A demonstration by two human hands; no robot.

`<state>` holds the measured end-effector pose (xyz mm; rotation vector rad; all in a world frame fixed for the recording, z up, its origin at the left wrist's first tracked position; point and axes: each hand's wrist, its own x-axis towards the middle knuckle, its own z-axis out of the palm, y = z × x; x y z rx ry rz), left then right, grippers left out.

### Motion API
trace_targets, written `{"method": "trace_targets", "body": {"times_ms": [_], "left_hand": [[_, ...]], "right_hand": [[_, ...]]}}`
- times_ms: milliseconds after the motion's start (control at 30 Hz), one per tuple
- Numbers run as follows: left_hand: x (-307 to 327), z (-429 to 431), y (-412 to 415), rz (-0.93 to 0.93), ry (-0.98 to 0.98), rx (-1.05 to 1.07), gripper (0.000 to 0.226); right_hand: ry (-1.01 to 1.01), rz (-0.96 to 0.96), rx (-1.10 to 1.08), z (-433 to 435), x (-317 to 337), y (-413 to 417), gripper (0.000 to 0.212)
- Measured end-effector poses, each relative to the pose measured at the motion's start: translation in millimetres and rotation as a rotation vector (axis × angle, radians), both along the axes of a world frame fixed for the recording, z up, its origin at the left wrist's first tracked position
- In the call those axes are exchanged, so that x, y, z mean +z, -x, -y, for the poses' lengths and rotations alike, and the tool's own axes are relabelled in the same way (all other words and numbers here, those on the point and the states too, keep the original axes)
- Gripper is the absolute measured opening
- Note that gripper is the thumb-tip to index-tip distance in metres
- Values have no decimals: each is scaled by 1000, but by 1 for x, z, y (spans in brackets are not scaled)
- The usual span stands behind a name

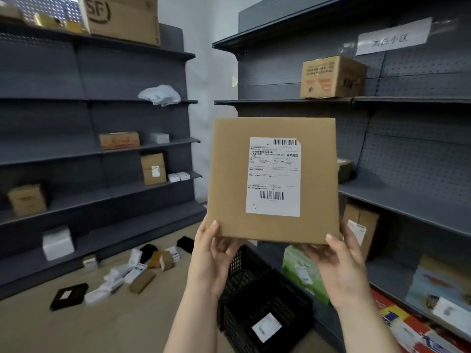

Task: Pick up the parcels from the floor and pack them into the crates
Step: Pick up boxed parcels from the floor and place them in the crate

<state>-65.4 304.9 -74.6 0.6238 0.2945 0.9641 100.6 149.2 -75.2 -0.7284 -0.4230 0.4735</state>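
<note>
While the parcel [274, 180] was held up with its label to the camera, its broad face stood upright and its lower edge ran level. At that edge the left grip [211, 253] was clamped on the lower left corner and the right grip [339, 263] on the lower right, thumbs in front. The crates [265, 314] stood on the floor [38, 332] straight below, between the wrists, so tipping it flat and lowering seemed the likely move, neither grip nearer. Further left lay loose parcels [132, 271].

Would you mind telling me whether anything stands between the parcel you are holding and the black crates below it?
Nothing visible does. The cardboard parcel, held at its lower edge by the left hand and right hand, hangs above the open black crates; one white-labelled item lies inside.
</note>
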Motion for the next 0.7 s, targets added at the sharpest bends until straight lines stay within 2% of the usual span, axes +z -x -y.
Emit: {"method": "trace_targets", "body": {"times_ms": [133, 233, 333, 400, 500, 600, 700], "left_hand": [[-11, -32, 11, -113, -60, 86, 60], [-13, -59, 13, -158, -73, 150, 61], [-12, -90, 10, -194, -72, 211, 50], [-8, -113, 6, -192, -65, 250, 46], [7, -150, -2, -205, -75, 301, 52], [19, -187, -12, -227, -89, 327, 41], [24, -222, -24, -178, -56, 371, 43]], "right_hand": [[32, 2, 64, -45, -12, 1, 48], [30, 38, 127, -81, -13, -3, 50], [31, 84, 189, -121, -11, -14, 48], [36, 144, 216, -149, -6, -24, 49], [46, 176, 263, -196, 3, -46, 45], [69, 222, 331, -240, 11, -70, 46], [97, 284, 368, -277, 17, -91, 47]]}}
